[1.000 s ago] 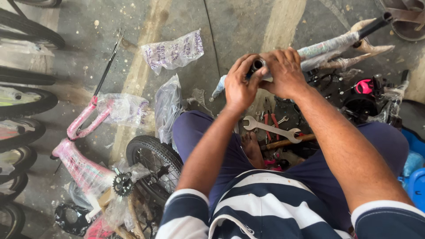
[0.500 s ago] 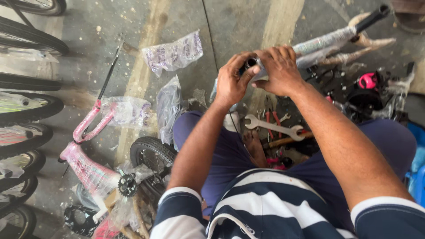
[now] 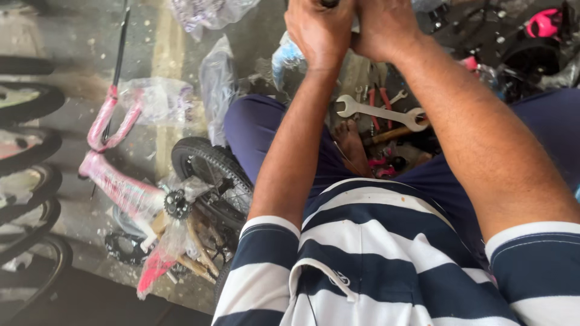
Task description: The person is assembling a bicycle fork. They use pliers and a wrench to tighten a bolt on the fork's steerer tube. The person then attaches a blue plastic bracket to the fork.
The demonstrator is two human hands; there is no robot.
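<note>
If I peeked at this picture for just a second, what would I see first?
First you'd see the two hands pressed together at the top middle, the left hand and right hand gripping something small and dark that is mostly hidden. Just below them a big silver wrench lies on the floor among small tools. At lower left a pink bicycle frame in clear plastic wrap rests beside a black tyre.

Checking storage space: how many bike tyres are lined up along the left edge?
5 in part view: top tyre, second, third, fourth, and bottom tyre. More may lie beyond the frame.
</note>
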